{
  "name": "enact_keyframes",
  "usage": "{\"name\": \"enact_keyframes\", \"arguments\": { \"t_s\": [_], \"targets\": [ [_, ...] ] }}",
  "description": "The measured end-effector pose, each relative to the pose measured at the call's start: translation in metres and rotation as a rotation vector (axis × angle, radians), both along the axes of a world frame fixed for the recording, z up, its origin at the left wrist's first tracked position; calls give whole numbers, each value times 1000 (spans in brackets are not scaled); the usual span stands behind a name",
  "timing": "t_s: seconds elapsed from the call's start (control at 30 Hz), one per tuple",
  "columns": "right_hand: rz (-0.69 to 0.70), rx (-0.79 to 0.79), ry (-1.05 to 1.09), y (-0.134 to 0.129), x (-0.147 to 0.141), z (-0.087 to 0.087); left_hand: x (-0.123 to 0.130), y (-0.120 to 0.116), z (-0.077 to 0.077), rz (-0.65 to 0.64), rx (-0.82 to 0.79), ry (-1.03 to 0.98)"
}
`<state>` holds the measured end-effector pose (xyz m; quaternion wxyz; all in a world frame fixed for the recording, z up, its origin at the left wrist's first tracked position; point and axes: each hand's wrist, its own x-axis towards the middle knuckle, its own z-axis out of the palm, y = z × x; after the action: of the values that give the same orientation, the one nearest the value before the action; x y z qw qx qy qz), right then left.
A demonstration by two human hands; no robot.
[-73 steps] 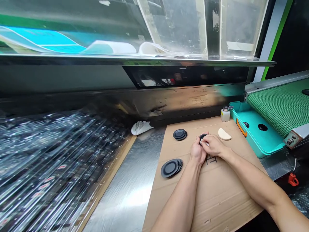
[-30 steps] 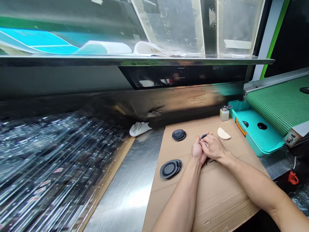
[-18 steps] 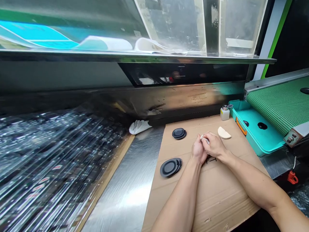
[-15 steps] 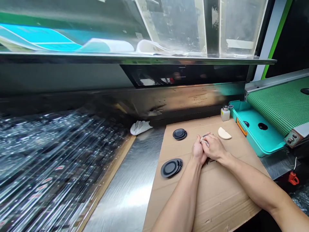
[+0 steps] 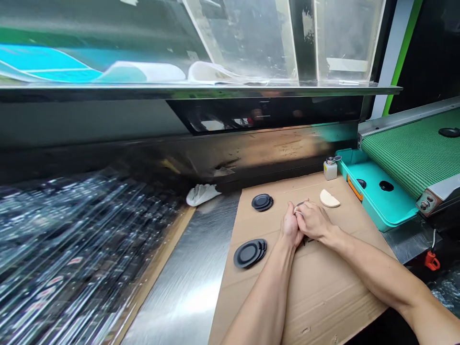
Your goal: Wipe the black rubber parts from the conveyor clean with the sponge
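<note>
"What is counted?"

"One cardboard sheet (image 5: pixel 323 292); right of it, one teal tray (image 5: pixel 400 203); on its left side, two stacks of black discs (image 5: pixel 247 254)."

"And held?"

"Over the sheet, one dark piece (image 5: pixel 299 203), mostly hidden, is cupped by the left hand (image 5: pixel 290 225); one white scrap (image 5: pixel 297 210) is pinched by the right hand (image 5: pixel 313 219)."

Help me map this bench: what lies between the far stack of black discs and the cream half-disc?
In the head view, the left hand and right hand meet there, around a mostly hidden dark piece.
</note>
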<state>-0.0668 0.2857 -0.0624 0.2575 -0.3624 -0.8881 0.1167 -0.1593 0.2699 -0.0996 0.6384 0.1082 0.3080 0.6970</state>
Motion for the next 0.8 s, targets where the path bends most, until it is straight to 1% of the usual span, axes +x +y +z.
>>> {"name": "enact_keyframes", "arguments": {
  "t_s": [0.07, 0.17, 0.23, 0.33, 0.4, 0.47, 0.6, 0.7, 0.73, 0.8],
  "targets": [
    [-49, 1, -4, 3, 0, 0, 1, 1, -1, -4, 15, 2],
    [-137, 20, -29, 11, 1, 2, 4, 2, -2, 29, 52, -18],
    [-157, 37, -51, 17, 4, 4, 6, 3, -2, 35, 63, -20],
    [-216, 33, -105, 24, 12, 6, 7, 4, -2, 35, 61, 33],
    [-242, 12, -140, 27, 18, 5, 4, 5, -2, 68, 45, 75],
    [-236, -26, -153, 28, 23, 4, 0, 6, -2, 107, 20, 89],
    [-162, -101, -109, 22, 23, 1, -8, 7, -1, 131, 1, 32],
    [-38, -159, -30, 13, 18, 1, -12, 7, 1, 119, -17, -33],
    [25, -213, 0, 11, 18, 3, -13, 7, 2, 119, -28, -53],
    [190, -402, 26, 8, 21, 7, -16, 6, 6, 135, -45, -88]
  ]
}}
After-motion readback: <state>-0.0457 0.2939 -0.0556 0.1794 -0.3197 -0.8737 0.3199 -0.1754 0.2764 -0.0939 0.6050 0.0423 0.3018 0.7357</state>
